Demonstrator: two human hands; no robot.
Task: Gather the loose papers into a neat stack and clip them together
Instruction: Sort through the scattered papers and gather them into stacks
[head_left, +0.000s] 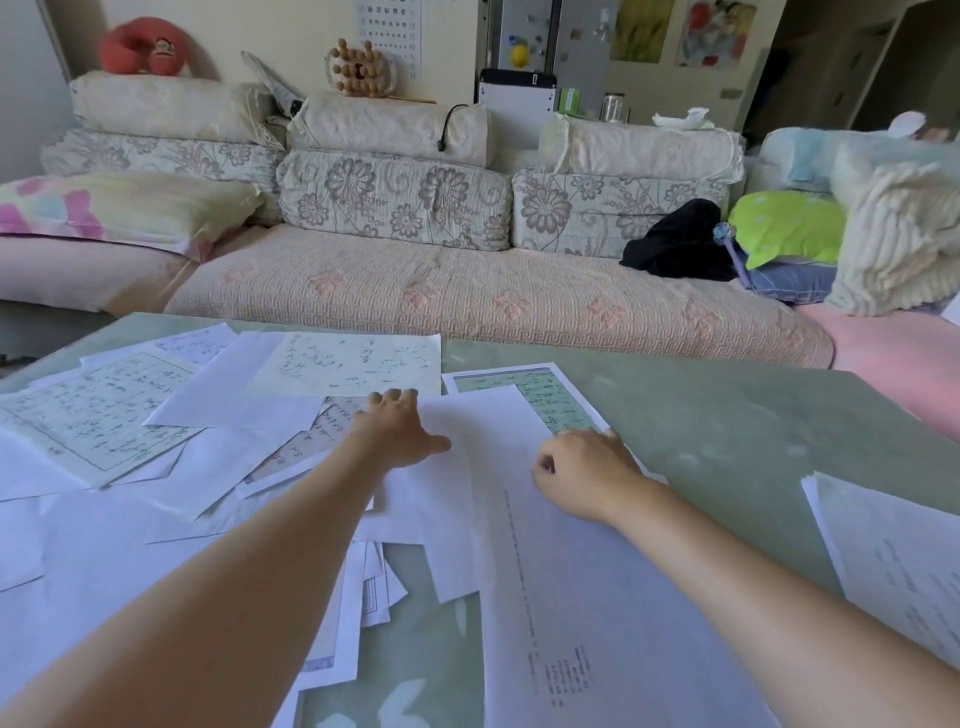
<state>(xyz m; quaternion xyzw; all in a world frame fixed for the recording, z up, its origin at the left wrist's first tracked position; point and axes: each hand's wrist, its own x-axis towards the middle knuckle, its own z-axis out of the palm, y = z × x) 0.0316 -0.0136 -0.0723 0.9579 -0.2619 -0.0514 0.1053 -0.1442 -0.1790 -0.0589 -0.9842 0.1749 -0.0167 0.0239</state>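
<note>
Loose paper sheets (104, 410) lie scattered and overlapping across the left and middle of a green glass table (753, 415). My left hand (395, 431) rests palm down on a blank white sheet (483, 421) near the table's middle, fingers spread. My right hand (587, 467) lies on a long white sheet (597, 597), fingers curled at its right edge, beside a green-printed page (545, 389). Whether it pinches the sheet is unclear. A small stack of papers (893, 561) sits apart at the right edge. No clip is visible.
A sofa with floral cushions (395, 202) runs along the table's far side, holding pillows, a black cloth (675, 244) and a green pillow (789, 223). Bare green tabletop shows to the right of my right hand.
</note>
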